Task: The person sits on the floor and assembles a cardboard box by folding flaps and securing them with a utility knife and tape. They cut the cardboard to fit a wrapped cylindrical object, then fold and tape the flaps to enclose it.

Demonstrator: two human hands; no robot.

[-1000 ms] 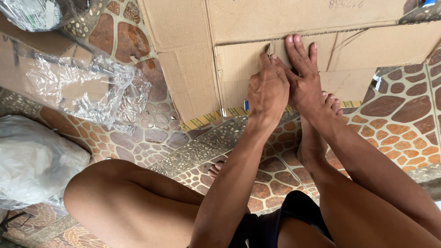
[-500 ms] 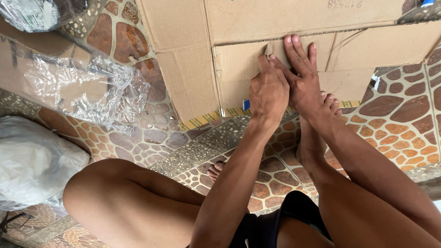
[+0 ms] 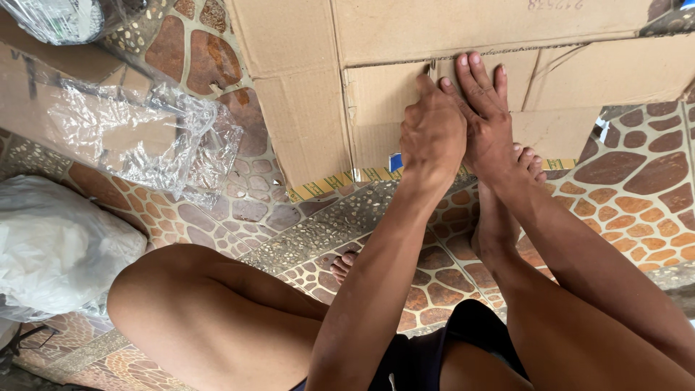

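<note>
both hands sit at twelve o'clock on the flattened cardboard box [image 3: 304, 116]: left hand [image 3: 433, 130] curled, seemingly pinching something at the flap seam, right hand [image 3: 486, 116] spread flat, pressing it steady. crinkled plastic wrap [image 3: 145, 137] lies at ten o'clock.

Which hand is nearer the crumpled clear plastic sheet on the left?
Left. The left hand presses the cardboard, on the side toward the clear plastic sheet; the right hand lies just beyond it, farther away.
</note>
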